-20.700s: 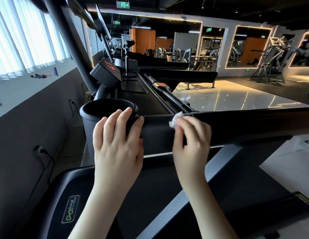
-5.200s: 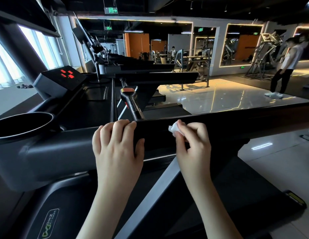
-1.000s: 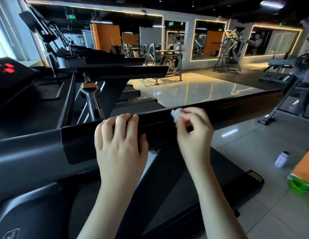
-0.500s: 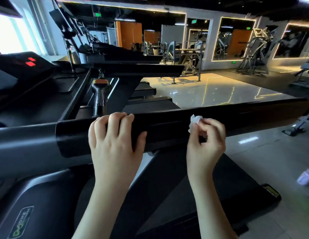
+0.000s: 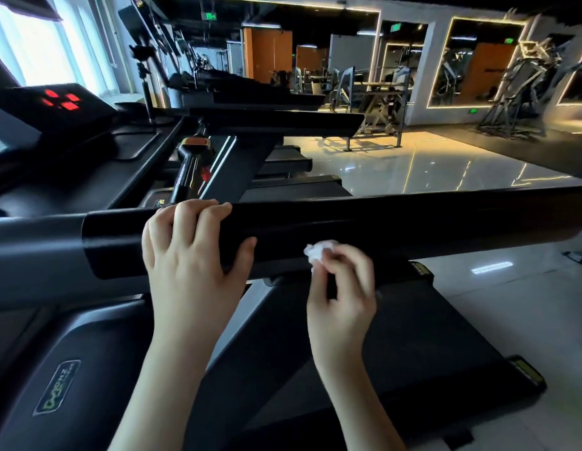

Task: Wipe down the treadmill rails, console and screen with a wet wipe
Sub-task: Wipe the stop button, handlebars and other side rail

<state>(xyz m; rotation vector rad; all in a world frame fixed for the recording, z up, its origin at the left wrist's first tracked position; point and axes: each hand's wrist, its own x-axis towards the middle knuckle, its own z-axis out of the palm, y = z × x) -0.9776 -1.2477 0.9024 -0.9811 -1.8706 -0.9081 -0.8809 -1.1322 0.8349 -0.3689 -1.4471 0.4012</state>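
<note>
A black treadmill side rail (image 5: 397, 229) runs across the view from left to right. My left hand (image 5: 192, 255) grips it, fingers curled over its top and thumb on its near face. My right hand (image 5: 343, 284) pinches a small crumpled white wet wipe (image 5: 318, 252) and holds it against the lower near face of the rail, just right of the left hand. The console (image 5: 52, 109) with red lit marks sits at the upper left. The treadmill belt (image 5: 397, 346) lies below the rail.
A row of other treadmills (image 5: 266, 122) stretches beyond the rail. A grey motor cover with a green logo (image 5: 57, 392) is at the lower left. Glossy floor (image 5: 429, 164), mirrors and gym machines (image 5: 517, 92) fill the right and back. Bright windows (image 5: 32, 43) are at the left.
My right hand with the wipe has dropped from the rail's top edge to its lower near face and shifted left. The left hand keeps its grip. The view turned slightly left.
</note>
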